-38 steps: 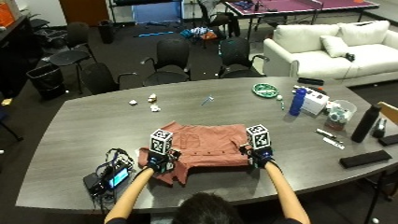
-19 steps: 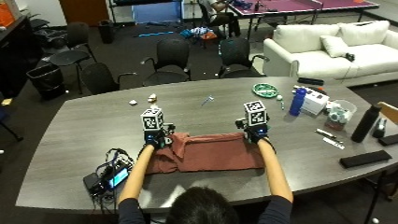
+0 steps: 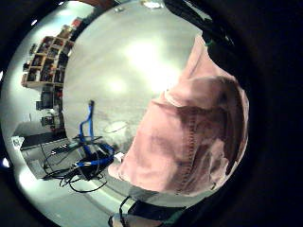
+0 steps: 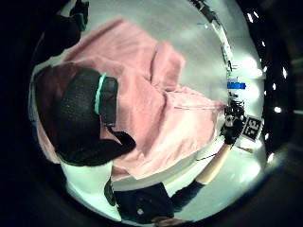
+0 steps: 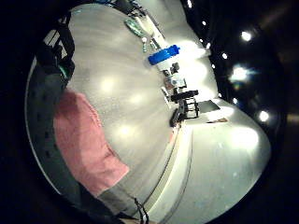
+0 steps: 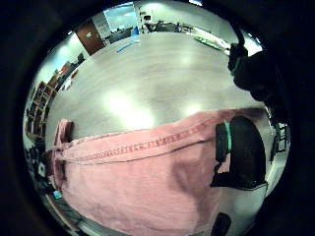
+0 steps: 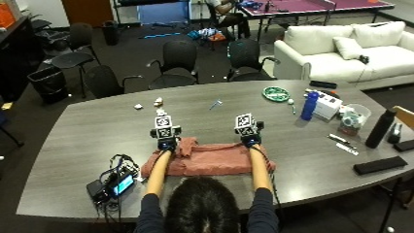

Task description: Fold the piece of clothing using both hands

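The pink garment [image 7: 210,159] lies on the grey table [image 7: 84,145] directly in front of the person, and is now a flat band with its fold line along the far edge. One second ago it lay spread open and both hands were at its near corners; half a second ago the hands had carried that edge up to the far side. This suggests the first fold is complete and a second fold across the width is due.

Left to right: a cable bundle with a small device [image 7: 113,182] sits just beside the left end of the garment, limiting room there. The left hand [image 7: 167,143] pinches the far-left corner, fingers curled round the cloth. The right hand [image 7: 249,140] grips the far-right corner, thumb over the seam. Bare tabletop opens beyond the fold line. The blue bottle [image 7: 310,105] and black bottle [image 7: 379,128] stand well apart to the right
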Tool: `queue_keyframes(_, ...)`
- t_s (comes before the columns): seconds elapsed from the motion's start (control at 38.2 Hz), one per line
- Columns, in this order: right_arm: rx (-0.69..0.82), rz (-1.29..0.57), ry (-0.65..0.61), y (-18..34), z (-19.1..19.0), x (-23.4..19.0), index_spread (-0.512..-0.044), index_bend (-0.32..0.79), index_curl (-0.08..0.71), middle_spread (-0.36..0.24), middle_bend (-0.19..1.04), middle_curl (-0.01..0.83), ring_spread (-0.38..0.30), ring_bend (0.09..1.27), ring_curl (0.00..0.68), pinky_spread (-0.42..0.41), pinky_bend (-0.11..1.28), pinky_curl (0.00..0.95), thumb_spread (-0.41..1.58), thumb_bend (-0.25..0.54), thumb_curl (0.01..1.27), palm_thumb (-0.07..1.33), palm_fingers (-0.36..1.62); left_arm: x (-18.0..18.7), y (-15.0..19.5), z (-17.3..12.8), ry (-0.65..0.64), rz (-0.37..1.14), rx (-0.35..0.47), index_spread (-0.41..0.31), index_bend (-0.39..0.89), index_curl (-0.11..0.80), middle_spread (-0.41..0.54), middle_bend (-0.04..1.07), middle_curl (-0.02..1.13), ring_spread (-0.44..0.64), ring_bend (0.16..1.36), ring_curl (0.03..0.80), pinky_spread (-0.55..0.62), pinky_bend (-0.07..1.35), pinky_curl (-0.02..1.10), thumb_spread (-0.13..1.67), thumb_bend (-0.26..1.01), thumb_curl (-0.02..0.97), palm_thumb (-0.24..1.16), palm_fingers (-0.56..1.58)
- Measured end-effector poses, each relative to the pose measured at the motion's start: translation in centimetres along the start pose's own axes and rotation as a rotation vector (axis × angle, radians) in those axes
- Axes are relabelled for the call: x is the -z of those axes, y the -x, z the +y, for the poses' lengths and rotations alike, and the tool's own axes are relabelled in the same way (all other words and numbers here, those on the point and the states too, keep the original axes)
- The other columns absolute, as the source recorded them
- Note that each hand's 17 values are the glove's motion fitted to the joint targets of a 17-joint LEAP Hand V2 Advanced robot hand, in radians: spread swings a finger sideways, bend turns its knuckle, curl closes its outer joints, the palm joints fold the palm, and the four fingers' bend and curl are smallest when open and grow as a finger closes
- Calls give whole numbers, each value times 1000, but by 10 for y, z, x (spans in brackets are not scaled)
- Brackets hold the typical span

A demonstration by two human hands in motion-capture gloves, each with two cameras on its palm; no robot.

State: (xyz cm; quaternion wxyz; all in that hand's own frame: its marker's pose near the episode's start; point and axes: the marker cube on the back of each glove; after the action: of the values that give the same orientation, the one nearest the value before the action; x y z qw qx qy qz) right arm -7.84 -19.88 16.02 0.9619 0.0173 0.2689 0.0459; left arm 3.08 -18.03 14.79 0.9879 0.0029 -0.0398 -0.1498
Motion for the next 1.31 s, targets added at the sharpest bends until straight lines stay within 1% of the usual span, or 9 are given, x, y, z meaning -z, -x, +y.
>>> queue_keyframes(0.1,24,-54,43,-11,11,10,-266,71,365,-205,225,510,-234,484,442,-324,574,389,875,-21,637,951,1048,26,-1,21,-17,38,-111,-204,157,494,-204,304,549,-170,332,417,-96,154,332,1102,-61,549,473,863)
queue_keyframes(0.21,28,-138,164,-24,24,11,-264,62,336,-197,212,504,-224,472,438,-296,560,387,981,-25,606,913,1022,36,5,49,56,78,-113,-196,177,488,-176,236,523,-134,317,411,-74,163,332,1168,-49,497,397,813)
queue_keyframes(0.37,-108,-126,327,-46,52,-23,-245,36,287,-132,200,490,-158,484,450,-138,526,391,1141,-82,508,678,757,15,-4,81,18,388,-177,-182,200,492,-119,149,479,-76,316,408,-39,174,338,1228,-38,434,307,752)
queue_keyframes(0.47,-174,-231,431,-48,61,-57,-230,39,250,-98,186,472,-122,486,436,-73,540,382,1193,-72,448,536,723,-11,-8,105,232,385,-248,-177,215,492,-97,139,448,-54,305,394,-37,179,340,1251,-26,408,283,780)
queue_keyframes(0.6,-170,-473,544,-36,63,-88,-196,0,203,-28,164,450,-65,504,430,-9,601,390,1227,-55,400,427,595,-50,10,81,172,141,-102,-155,251,510,3,16,400,66,318,416,82,179,353,1259,-37,373,229,437)
queue_keyframes(0.68,-242,-446,481,-33,59,-96,-179,-29,169,-6,218,453,-59,568,443,11,616,390,1232,-44,384,392,611,-75,20,76,216,71,-47,-135,238,506,55,37,374,136,353,424,155,204,364,1256,-34,356,203,336)
queue_keyframes(0.84,-237,-412,396,-16,53,-91,-143,-40,98,-12,286,457,-83,636,430,-36,687,385,1209,-18,375,395,745,-96,24,78,341,65,-34,-103,146,460,115,80,304,236,423,404,254,260,360,1247,-29,333,163,222)
queue_keyframes(0.97,-290,-372,279,-1,47,-81,-115,3,78,-33,319,466,-120,679,443,-125,735,392,1220,57,411,566,877,-99,20,73,353,73,-89,-88,96,411,150,105,277,299,492,405,308,334,372,1234,-27,315,130,128)
queue_keyframes(1.31,-208,-305,209,8,66,-76,-185,170,190,-146,347,488,-206,723,467,-296,635,380,984,92,519,864,1274,-87,19,75,512,42,-74,-68,135,352,233,123,220,395,581,391,355,487,396,1226,-18,295,118,-17)
